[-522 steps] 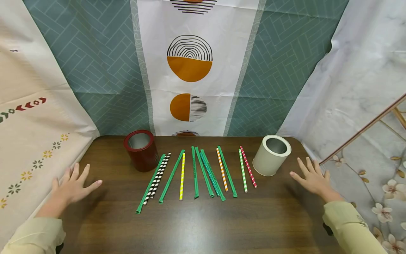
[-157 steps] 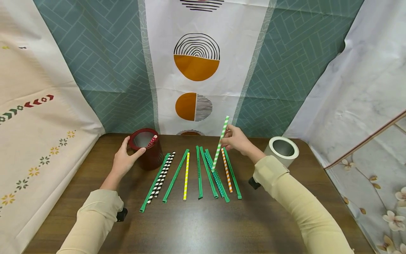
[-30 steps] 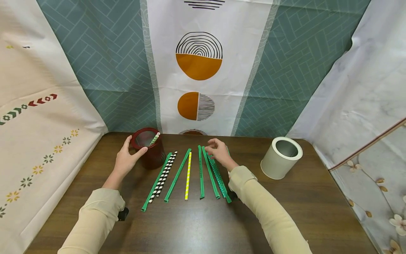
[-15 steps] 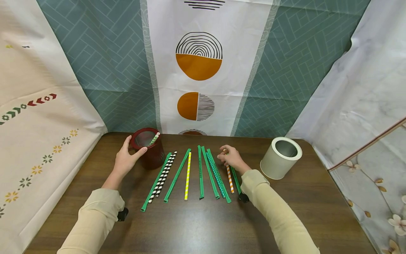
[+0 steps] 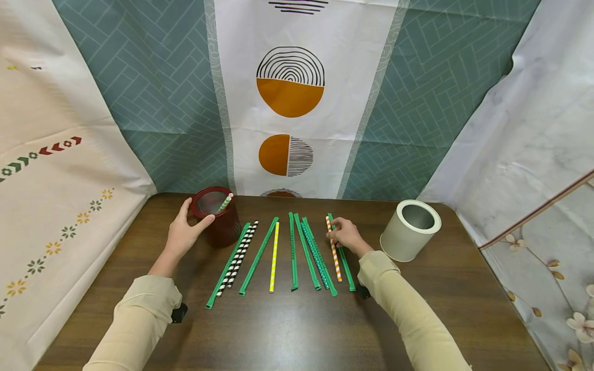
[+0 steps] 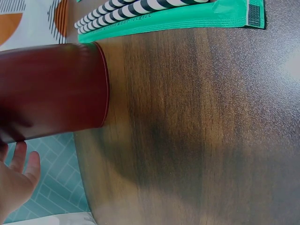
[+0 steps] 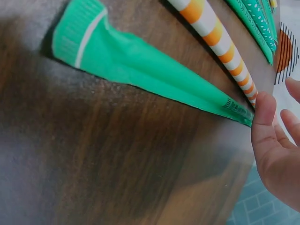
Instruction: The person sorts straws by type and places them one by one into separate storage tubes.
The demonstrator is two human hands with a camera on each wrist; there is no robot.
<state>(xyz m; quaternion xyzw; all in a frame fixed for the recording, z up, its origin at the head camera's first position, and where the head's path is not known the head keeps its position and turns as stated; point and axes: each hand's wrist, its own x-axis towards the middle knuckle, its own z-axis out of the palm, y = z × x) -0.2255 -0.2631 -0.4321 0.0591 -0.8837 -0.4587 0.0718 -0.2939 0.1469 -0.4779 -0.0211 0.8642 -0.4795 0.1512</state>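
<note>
My left hand [image 5: 181, 233] holds the dark red can [image 5: 224, 229] at the left, thumb on the near side and fingers at its left side. A green-striped paper straw [image 5: 225, 203] leans inside it, its tip above the rim. At right of centre my right hand [image 5: 346, 235] is at an orange-striped paper straw [image 5: 334, 255], which lies on the table. In the right wrist view the thumb [image 7: 265, 110] is at the straw's far end, with a gap between thumb and fingers. Beside that straw lies a green-wrapped straw [image 5: 346, 268].
A cream can [image 5: 403, 239] stands at the right. Between the cans lie black-striped straws [image 5: 236, 260], a yellow straw [image 5: 275, 257], a teal dotted straw [image 5: 315, 255] and several more green-wrapped straws [image 5: 257, 260] on the brown table [image 5: 287, 330]. Patterned cloth [image 5: 176, 103] hangs behind.
The pink-red straw and green-striped straw have left the table; the green-striped one is in the red can. Lately my right hand shifted right, from the teal straw to the orange-striped one. My left hand stays.
</note>
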